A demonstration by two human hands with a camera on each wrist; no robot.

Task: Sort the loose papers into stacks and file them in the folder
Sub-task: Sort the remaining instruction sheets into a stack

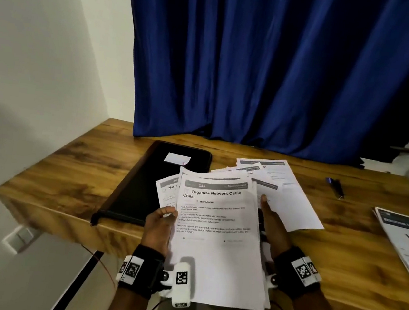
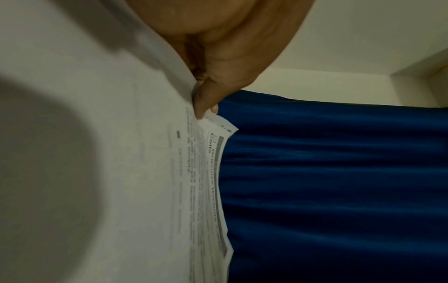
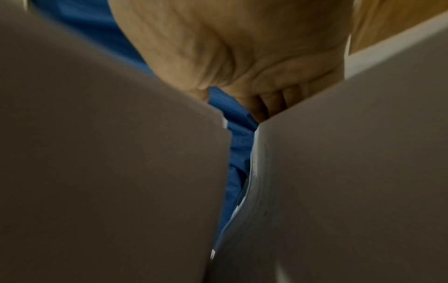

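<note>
My left hand point(image 1: 158, 226) grips a stack of printed papers point(image 1: 215, 253) by its left edge, thumb on top; the top sheet reads "Organize Network Cable Coils". In the left wrist view the thumb point(image 2: 206, 99) pinches the stack point(image 2: 145, 172). My right hand point(image 1: 270, 223) lies along the stack's right edge with its fingers stretched out straight against a loose sheet point(image 1: 296, 211). In the right wrist view the fingertips are hidden behind that sheet point(image 3: 351, 172). More loose sheets point(image 1: 270, 172) fan out on the desk behind. A shut black folder point(image 1: 143, 188) lies to the left.
The wooden desk point(image 1: 74, 165) ends at a wall on the left and a blue curtain point(image 1: 271, 73) at the back. A dark pen point(image 1: 335, 187) lies at the right, and a printed pile point(image 1: 407, 244) sits at the right edge. The folder carries a white label point(image 1: 177, 158).
</note>
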